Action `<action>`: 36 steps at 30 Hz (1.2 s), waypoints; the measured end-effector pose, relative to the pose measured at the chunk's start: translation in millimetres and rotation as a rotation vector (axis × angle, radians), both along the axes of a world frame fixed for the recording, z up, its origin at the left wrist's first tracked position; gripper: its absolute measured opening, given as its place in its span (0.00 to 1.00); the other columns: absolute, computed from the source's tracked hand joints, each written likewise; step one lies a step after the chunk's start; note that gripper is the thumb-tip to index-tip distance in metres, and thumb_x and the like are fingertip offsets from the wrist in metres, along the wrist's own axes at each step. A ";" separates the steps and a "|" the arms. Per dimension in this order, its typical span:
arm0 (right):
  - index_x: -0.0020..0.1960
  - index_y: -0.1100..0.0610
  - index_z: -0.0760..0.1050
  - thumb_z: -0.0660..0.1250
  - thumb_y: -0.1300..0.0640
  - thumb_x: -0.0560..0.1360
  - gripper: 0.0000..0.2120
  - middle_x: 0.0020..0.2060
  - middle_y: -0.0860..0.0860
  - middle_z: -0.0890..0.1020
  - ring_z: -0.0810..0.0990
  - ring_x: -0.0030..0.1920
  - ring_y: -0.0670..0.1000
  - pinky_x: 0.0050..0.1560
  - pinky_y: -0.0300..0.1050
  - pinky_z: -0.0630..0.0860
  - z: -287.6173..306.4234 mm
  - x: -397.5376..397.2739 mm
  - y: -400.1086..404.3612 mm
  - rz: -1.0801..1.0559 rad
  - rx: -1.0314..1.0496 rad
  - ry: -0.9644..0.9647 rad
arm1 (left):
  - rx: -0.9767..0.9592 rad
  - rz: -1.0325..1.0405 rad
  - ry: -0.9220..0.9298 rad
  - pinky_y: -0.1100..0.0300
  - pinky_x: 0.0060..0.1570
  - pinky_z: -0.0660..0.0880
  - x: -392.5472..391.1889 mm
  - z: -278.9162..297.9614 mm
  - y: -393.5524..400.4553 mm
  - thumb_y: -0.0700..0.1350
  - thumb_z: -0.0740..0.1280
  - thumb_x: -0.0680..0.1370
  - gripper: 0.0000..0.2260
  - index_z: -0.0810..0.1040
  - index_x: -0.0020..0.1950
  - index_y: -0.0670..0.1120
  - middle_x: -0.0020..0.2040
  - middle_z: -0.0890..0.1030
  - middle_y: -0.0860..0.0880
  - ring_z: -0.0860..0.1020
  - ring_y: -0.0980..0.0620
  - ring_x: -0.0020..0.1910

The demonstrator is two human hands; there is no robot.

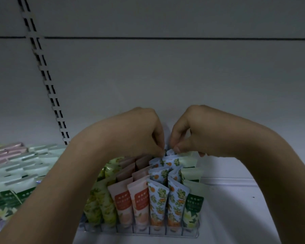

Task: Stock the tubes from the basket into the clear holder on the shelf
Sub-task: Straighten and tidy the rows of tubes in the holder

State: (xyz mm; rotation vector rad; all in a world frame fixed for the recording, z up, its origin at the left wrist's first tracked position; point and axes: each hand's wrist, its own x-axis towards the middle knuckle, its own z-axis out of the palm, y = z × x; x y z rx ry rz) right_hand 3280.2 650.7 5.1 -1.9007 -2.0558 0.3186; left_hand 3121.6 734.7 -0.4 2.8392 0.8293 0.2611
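Note:
A clear holder (141, 232) stands on the white shelf (236, 208), filled with rows of upright tubes: yellow-green, pink (121, 201), blue with orange fruit (157, 205) and green-and-white (192, 206). Both hands reach over it to the back row. My left hand (139, 131) and my right hand (188, 129) pinch the top crimp of a blue patterned tube (169, 153) at the rear of the blue column. The fingertips are close together and hide most of that tube. No basket is in view.
Another block of green-and-white and pink tubes (16, 169) fills the shelf at the left. A slotted upright (48, 85) runs up the grey back panel. Bare white shelf lies to the right of the holder.

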 end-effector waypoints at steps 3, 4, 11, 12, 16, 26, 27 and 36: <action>0.41 0.49 0.85 0.75 0.58 0.71 0.04 0.37 0.42 0.84 0.77 0.28 0.35 0.23 0.26 0.67 -4.6 -2.6 3.0 -0.008 -0.029 -0.033 | 0.007 0.010 0.058 0.76 0.30 0.68 3.6 -4.1 0.2 0.52 0.75 0.70 0.04 0.85 0.43 0.54 0.33 0.81 0.62 0.78 0.67 0.36; 0.41 0.49 0.85 0.75 0.58 0.71 0.04 0.37 0.42 0.84 0.78 0.31 0.34 0.24 0.25 0.67 -5.9 -3.2 4.0 -0.006 -0.033 -0.043 | -0.001 0.016 0.065 0.75 0.31 0.69 4.1 -4.7 0.2 0.51 0.75 0.71 0.03 0.85 0.43 0.54 0.33 0.81 0.62 0.78 0.66 0.36; 0.41 0.49 0.84 0.74 0.59 0.71 0.05 0.33 0.42 0.83 0.75 0.28 0.31 0.24 0.24 0.67 -11.0 -9.8 6.6 0.028 -0.060 -0.063 | -0.044 -0.015 0.032 0.77 0.30 0.68 5.7 -5.5 1.1 0.46 0.74 0.72 0.02 0.86 0.42 0.53 0.30 0.79 0.62 0.76 0.70 0.32; 0.41 0.49 0.84 0.74 0.59 0.71 0.06 0.31 0.40 0.82 0.75 0.28 0.31 0.23 0.24 0.66 -10.6 -9.9 6.8 0.030 -0.064 -0.062 | -0.045 -0.023 0.026 0.78 0.31 0.68 5.6 -5.5 1.1 0.46 0.74 0.72 0.02 0.86 0.42 0.53 0.30 0.79 0.62 0.75 0.70 0.32; 0.40 0.49 0.85 0.74 0.59 0.71 0.05 0.23 0.35 0.77 0.74 0.26 0.31 0.22 0.24 0.65 -10.9 -10.0 7.4 0.025 -0.064 -0.060 | -0.073 -0.039 0.011 0.78 0.31 0.67 5.1 -5.1 2.3 0.46 0.74 0.71 0.03 0.86 0.42 0.53 0.30 0.80 0.63 0.76 0.70 0.32; 0.45 0.50 0.85 0.71 0.61 0.73 0.07 0.41 0.45 0.85 0.73 0.25 0.28 0.24 0.23 0.65 -2.6 4.9 0.8 -0.063 0.148 -0.050 | 0.030 0.046 -0.135 0.76 0.33 0.70 -1.6 3.2 7.3 0.43 0.74 0.71 0.04 0.86 0.43 0.51 0.34 0.81 0.62 0.78 0.67 0.36; 0.46 0.50 0.85 0.71 0.61 0.73 0.07 0.42 0.45 0.85 0.72 0.25 0.28 0.24 0.22 0.64 -3.7 4.8 1.6 -0.073 0.135 -0.065 | 0.052 0.063 -0.125 0.76 0.34 0.71 -0.3 2.8 7.0 0.43 0.74 0.71 0.04 0.86 0.43 0.51 0.36 0.82 0.61 0.78 0.65 0.36; 0.41 0.51 0.84 0.76 0.56 0.69 0.02 0.37 0.46 0.84 0.78 0.28 0.39 0.34 0.37 0.78 -17.4 -5.2 15.5 -0.101 0.107 -0.167 | 0.059 0.112 -0.001 0.56 0.50 0.78 11.8 -11.1 4.3 0.43 0.72 0.73 0.07 0.85 0.49 0.52 0.46 0.85 0.53 0.81 0.54 0.44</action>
